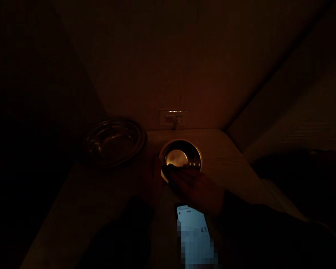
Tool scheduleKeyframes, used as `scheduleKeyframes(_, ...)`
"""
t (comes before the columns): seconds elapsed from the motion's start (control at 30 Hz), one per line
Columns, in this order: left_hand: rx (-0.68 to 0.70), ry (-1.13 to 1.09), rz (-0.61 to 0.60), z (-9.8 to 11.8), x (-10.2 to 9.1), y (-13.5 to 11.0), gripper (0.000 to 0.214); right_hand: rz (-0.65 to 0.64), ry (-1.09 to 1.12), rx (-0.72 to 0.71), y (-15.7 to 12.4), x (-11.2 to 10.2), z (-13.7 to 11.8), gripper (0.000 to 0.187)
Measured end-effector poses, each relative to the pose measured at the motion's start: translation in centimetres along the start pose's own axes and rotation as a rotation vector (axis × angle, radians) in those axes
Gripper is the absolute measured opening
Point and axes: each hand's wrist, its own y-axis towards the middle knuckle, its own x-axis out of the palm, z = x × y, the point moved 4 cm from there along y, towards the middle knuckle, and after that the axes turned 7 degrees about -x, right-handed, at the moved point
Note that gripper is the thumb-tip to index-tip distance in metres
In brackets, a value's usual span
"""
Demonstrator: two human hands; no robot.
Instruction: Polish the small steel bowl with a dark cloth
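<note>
A shiny metal bowl (195, 148) stands on the wooden tabletop in the middle of the dim view. My left hand (154, 181) is against its left side, gripping the rim; most of that hand is lost in shadow. From the right, my right hand (197, 186) reaches over the near rim, its fingers pressed together and pointing into the bowl. Something dark lies under those fingertips, too dim to name. Just below my right hand lies a phone (194, 228) with a lit screen showing the digits 43; its lower part is blurred out.
A wider metal basin (141, 140), perhaps several stacked, sits at the back left of the wooden table (226, 155). Behind the bowl, a socket plate (173, 118) is on the wall. A dark shape (296, 168) lies beyond the table's right edge.
</note>
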Motion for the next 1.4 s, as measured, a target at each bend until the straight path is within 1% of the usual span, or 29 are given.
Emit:
scheduleKeyframes(0.1, 0.020, 0.055, -0.015, -0.2, 0.3, -0.2, 0.037, 0.031, 0.018, 0.067, 0.3, 0.1, -0.2, 0.049)
scheduleKeyframes(0.3, 0.005, 0.132, 0.055, -0.2, 0.0, 0.2, 0.035, 0.107, 0.046, 0.122, 1.4, 0.2, -1.4, 0.043)
scheduleKeyframes(0.4, 0.048, 0.119, 0.055, 0.0, -0.2, 0.3, 0.036, 0.120, 0.091, 0.111, 1.6, 0.5, -1.8, 0.044)
scheduleKeyframes(0.5, 0.085, 0.121, 0.075, 0.0, -0.4, 0.2, 0.037, 0.060, 0.140, 0.101, 1.3, 0.5, -1.6, 0.045)
scheduleKeyframes(0.57, 0.114, 0.146, 0.094, 0.0, -0.6, 0.2, 0.037, -0.006, 0.132, 0.097, 0.9, 0.3, -1.0, 0.043)
scheduleKeyframes(0.63, 0.151, 0.167, 0.095, 0.0, -0.6, 0.2, 0.037, -0.083, 0.085, 0.068, 0.5, -0.2, -0.4, 0.041)
scheduleKeyframes(0.73, 0.190, 0.189, 0.077, 0.0, -0.5, 0.2, 0.038, -0.166, -0.011, 0.010, -0.1, -1.1, 0.5, 0.037)
scheduleKeyframes(0.8, 0.191, 0.193, 0.079, 0.1, -0.4, 0.1, 0.038, -0.208, -0.030, 0.001, -0.2, -1.5, 0.8, 0.037)
scheduleKeyframes(0.87, 0.186, 0.194, 0.098, 0.3, -0.3, 0.0, 0.038, -0.217, 0.015, 0.002, 0.0, -1.6, 0.7, 0.037)
scheduleKeyframes(0.93, 0.187, 0.189, 0.112, 0.4, -0.2, -0.1, 0.037, -0.172, 0.119, 0.004, 0.5, -1.4, 0.3, 0.035)
scheduleKeyframes(1.07, 0.205, 0.179, 0.109, 0.6, -0.3, 0.0, 0.036, 0.001, 0.367, 0.071, 1.7, -0.8, -0.7, 0.037)
scheduleKeyframes(1.13, 0.204, 0.184, 0.113, 0.4, -0.6, 0.2, 0.035, 0.049, 0.401, 0.119, 1.9, -0.5, -0.9, 0.039)
scheduleKeyframes(1.2, 0.208, 0.189, 0.111, 0.3, -0.7, 0.3, 0.035, 0.039, 0.353, 0.130, 1.9, -0.4, -0.9, 0.040)
scheduleKeyframes(1.33, 0.219, 0.201, 0.103, 0.2, -0.8, 0.4, 0.035, -0.122, 0.148, 0.054, 0.7, -0.9, -0.1, 0.039)
scheduleKeyframes(1.4, 0.228, 0.203, 0.085, 0.3, -0.6, 0.4, 0.035, -0.170, 0.062, 0.019, -0.1, -1.4, 0.5, 0.038)
